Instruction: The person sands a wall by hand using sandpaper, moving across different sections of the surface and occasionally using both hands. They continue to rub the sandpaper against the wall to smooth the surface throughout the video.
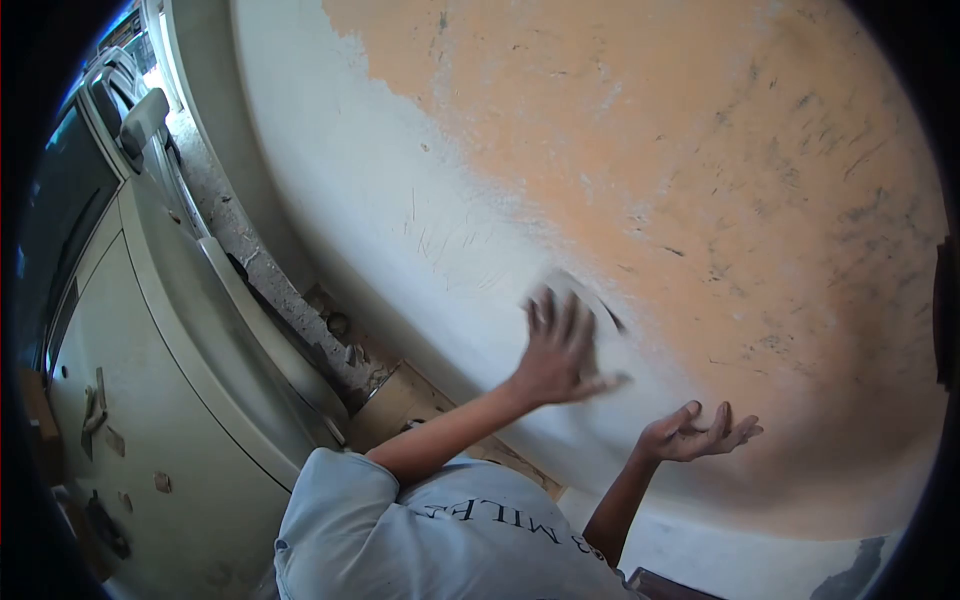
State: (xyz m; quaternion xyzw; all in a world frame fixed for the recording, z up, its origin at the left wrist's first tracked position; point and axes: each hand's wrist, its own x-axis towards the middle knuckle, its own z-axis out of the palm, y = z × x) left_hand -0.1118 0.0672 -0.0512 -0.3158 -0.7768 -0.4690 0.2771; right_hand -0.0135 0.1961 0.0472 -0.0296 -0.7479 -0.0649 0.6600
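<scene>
Left hand [560,345]: flat, fingers spread, pressing blurred sanding sheet [588,292] against wall [400,200].
Right hand [700,432]: grip open, empty.
Advisable: even pressure, overlapping strokes.

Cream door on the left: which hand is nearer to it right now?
Left. The left hand is spread against the wall, right of the cream door; the right hand, palm up, sits farther right and lower.

The wall [700,150] is showing orange paint with dark scuff marks; its lower left part is showing off-white. The shirt [400,530] is showing pale blue-grey with dark lettering. The door [150,400] is showing cream.
</scene>
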